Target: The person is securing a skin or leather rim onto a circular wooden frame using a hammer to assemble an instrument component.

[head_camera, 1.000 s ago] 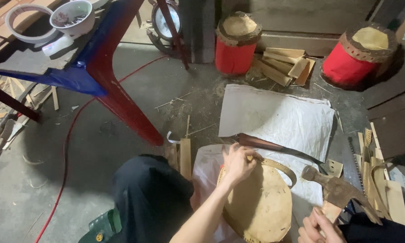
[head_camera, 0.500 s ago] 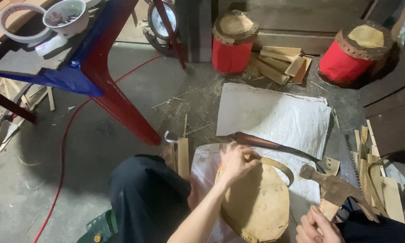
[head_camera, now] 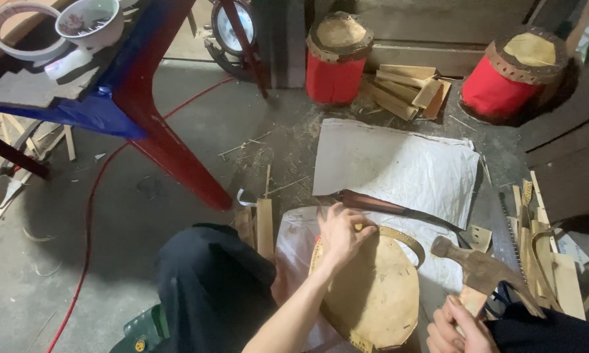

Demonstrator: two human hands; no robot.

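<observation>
My left hand (head_camera: pixel 341 231) presses down on the upper edge of a round tan drum skin (head_camera: pixel 373 291) that lies in front of me, its rim ringed by a strip with small holes. My right hand (head_camera: pixel 456 325) grips the wooden handle of a rusty claw hammer (head_camera: pixel 481 269), whose head is raised to the right of the skin. A long knife (head_camera: pixel 399 208) with a brown handle lies just beyond the skin on a white woven sack (head_camera: pixel 399 163).
Two red drums (head_camera: pixel 337 55) (head_camera: pixel 517 72) stand at the back with wood blocks (head_camera: pixel 409 88) between them. A blue and red table (head_camera: pixel 118 98) holds a bowl (head_camera: pixel 90 21) at the left. Wooden strips and a saw (head_camera: pixel 536 242) lie at the right. A red cable (head_camera: pixel 88 216) crosses the floor.
My view has shifted slightly. My left hand stays on the skin's upper edge, and the hammer has stayed raised in my right hand.
</observation>
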